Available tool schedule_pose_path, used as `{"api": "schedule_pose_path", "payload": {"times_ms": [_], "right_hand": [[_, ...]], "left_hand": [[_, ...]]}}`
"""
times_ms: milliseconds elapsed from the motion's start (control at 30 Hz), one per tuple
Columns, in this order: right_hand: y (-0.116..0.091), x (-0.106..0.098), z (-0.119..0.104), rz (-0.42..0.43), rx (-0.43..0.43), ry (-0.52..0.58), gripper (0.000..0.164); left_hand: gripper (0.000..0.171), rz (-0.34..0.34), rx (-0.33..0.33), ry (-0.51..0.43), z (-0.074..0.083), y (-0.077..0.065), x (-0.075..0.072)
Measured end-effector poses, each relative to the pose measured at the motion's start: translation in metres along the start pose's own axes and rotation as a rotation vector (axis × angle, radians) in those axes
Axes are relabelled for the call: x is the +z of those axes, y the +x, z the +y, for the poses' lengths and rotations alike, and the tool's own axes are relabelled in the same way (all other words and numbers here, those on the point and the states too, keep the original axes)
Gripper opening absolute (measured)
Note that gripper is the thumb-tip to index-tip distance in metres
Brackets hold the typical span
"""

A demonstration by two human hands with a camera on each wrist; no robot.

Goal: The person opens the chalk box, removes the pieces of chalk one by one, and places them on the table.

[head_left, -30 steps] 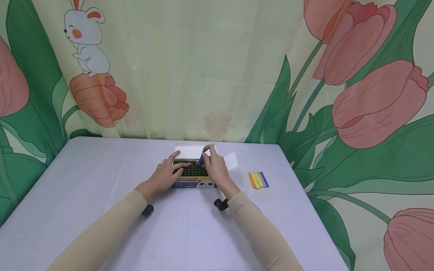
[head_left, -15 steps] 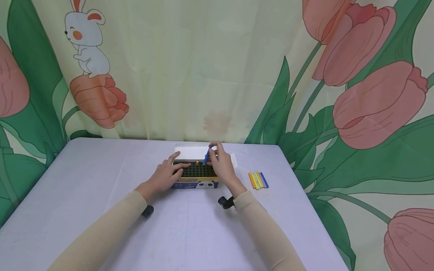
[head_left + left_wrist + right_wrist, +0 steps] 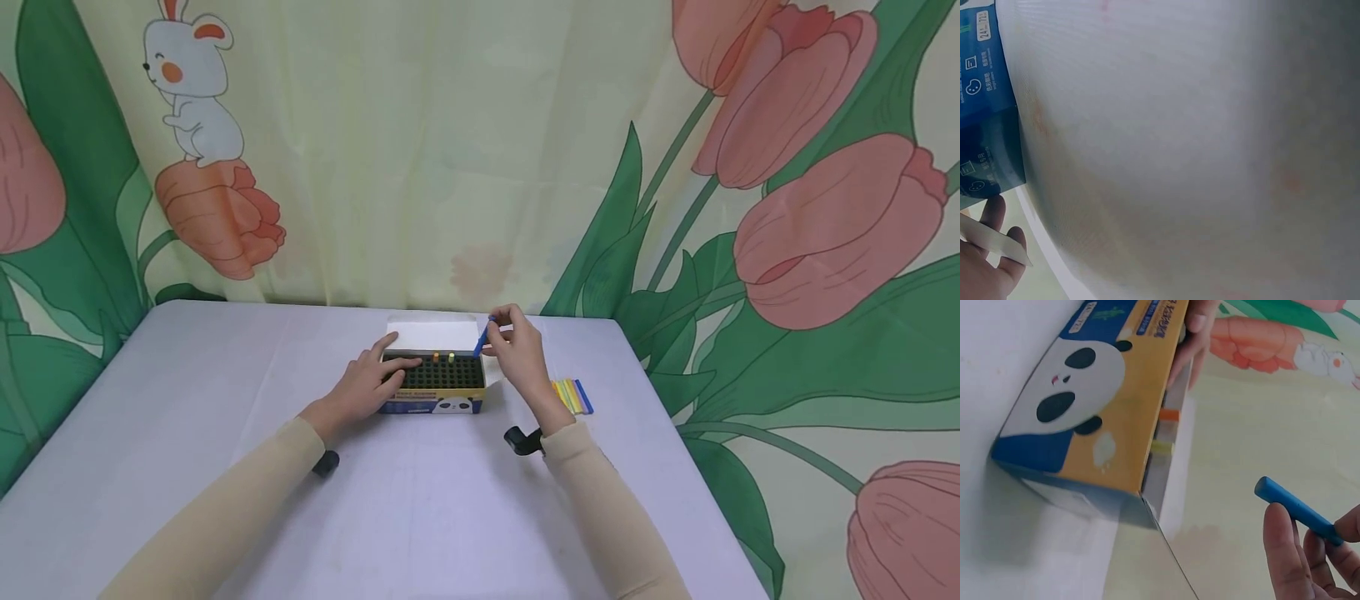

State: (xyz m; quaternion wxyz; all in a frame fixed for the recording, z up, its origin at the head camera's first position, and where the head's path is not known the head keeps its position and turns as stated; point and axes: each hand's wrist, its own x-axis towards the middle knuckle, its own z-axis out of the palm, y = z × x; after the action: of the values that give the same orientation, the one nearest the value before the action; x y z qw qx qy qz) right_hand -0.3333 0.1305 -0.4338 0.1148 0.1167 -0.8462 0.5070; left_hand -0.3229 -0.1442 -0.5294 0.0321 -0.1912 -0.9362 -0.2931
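My right hand [image 3: 517, 346] pinches a blue chalk stick [image 3: 1297, 509] between thumb and fingers, held at a slant over the far right corner of the open panda box [image 3: 408, 407]. My left hand [image 3: 363, 379] lies with extended fingers on the box's left side, fingertips over the dark grid of holes [image 3: 435, 377]. In the grid's back row stand an orange chalk stick [image 3: 436, 357] and a yellow chalk stick [image 3: 452, 358]. In the left wrist view, the left fingers [image 3: 994, 215] show at the box's blue end, beside a white flap [image 3: 994, 240].
A row of several coloured chalk sticks [image 3: 573, 397] lies right of the box, partly hidden by the right wrist. The white lid [image 3: 431, 335] stands raised behind the box. A patterned curtain [image 3: 420, 167] hangs behind the white table [image 3: 225, 367].
My right hand has moved right and slightly up with the blue chalk stick, away from the orange one. The yellow stick in the grid has come into view. My left hand stays put.
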Motion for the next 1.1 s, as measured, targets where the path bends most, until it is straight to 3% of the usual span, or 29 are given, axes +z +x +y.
{"api": "schedule_pose_path", "payload": {"times_ms": [300,667,767,1100], "right_hand": [[0.000,-0.035,0.009,0.112,0.012,-0.028,0.021],[-0.002,-0.075,0.061,0.326,0.056,-0.047,0.023],[-0.003,-0.083,0.073,0.298,0.111,-0.075,0.025],[-0.014,-0.081,0.102,0.062,0.271,-0.249,0.026]], "left_hand": [[0.043,0.009,0.004,-0.014,-0.003,0.000,-0.002],[0.042,-0.012,0.011,-0.011,-0.002,0.001,0.002],[0.042,-0.010,0.004,-0.018,0.001,0.000,0.001],[0.042,-0.003,-0.002,-0.030,0.000,-0.002,0.000]]}}
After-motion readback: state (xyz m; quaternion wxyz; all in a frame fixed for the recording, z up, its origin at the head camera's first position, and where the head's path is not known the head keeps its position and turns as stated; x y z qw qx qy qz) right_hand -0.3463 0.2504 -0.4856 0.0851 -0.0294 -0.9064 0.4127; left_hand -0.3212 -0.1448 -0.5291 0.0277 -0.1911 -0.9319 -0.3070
